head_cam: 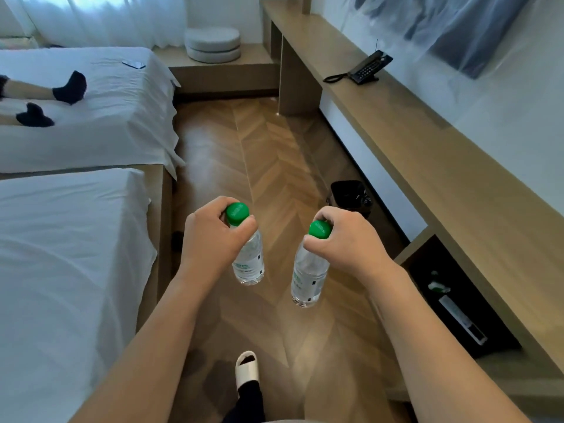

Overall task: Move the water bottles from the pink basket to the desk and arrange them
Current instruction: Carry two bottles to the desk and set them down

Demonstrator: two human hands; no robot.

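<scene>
Two clear water bottles with green caps hang upright over the wooden floor. My left hand [210, 239] grips the neck of the left bottle [248, 257] just under its cap. The neck of the right bottle [308, 276] is held the same way by my right hand [348, 239]. The long wooden desk [427, 141] runs along the right wall, to the right of both hands. No pink basket is in view.
A black telephone [367, 68] sits on the desk's far part. A black bin [351, 196] stands on the floor below the desk. Two white beds [76, 239] fill the left side; a person's legs in dark socks [65, 88] lie on the far one. My slippered foot [247, 370] is below.
</scene>
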